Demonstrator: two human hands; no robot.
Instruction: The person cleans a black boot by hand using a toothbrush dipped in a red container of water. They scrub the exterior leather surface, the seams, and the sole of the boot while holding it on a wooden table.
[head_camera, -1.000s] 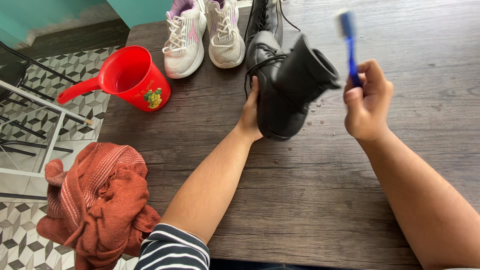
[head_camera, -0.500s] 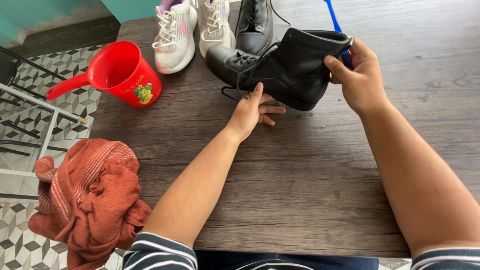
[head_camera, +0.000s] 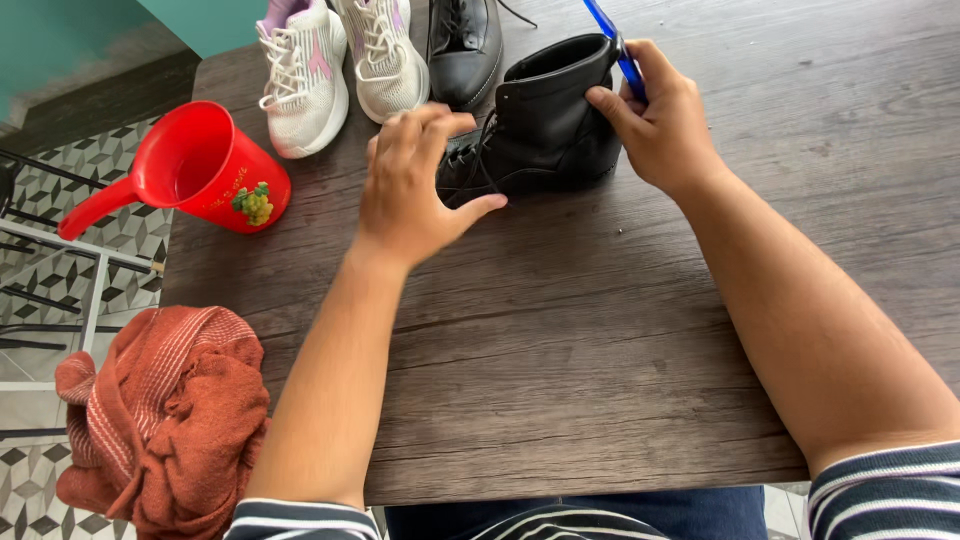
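— Where is the black leather lace-up boot (head_camera: 545, 125)?

— Upright on the dark wood-grain surface (head_camera: 620, 330), far of centre, toe pointing left. The right hand (head_camera: 660, 125) grips the back of its collar, fingers closed on it and on a blue plastic brush handle (head_camera: 615, 40).

— And the left hand (head_camera: 410, 185)?

— It hovers over the toe and laces, fingers spread wide, holding nothing.

— What lies around?

— A second black boot (head_camera: 465, 45) and two white mesh sneakers (head_camera: 340, 60) at the far edge, a red plastic jug with a handle (head_camera: 195, 170) far left, and a rust-coloured towel (head_camera: 160, 420) near left, beside the surface.
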